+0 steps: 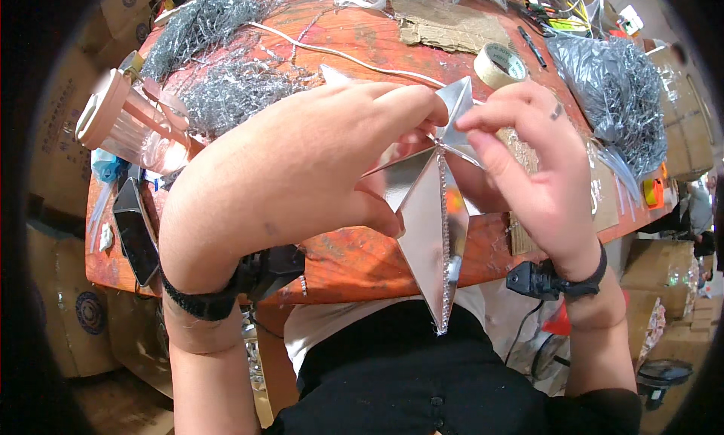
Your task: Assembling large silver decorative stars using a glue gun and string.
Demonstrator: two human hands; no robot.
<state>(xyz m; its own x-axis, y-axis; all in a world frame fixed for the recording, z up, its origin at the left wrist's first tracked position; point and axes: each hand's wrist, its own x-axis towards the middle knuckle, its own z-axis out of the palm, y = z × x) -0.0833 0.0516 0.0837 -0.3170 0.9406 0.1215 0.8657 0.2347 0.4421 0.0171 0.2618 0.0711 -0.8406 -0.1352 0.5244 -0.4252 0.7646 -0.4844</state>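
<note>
A mirrored silver star ornament with long pointed arms is held up in front of me, over the table's near edge. A beaded silver trim runs down the ridge of its longest arm, which points toward me. My left hand is closed on the star, its thumb at the side of the long arm and its fingertips near the centre. At the star's upper right, the thumb and forefinger of my right hand are pinched close together; what lies between them is too small to make out.
Silver tinsel heaps and a clear bottle with a pink lid are at the left of the red table. A phone lies near its left edge. Behind are a tape roll and cardboard; bagged tinsel sits right.
</note>
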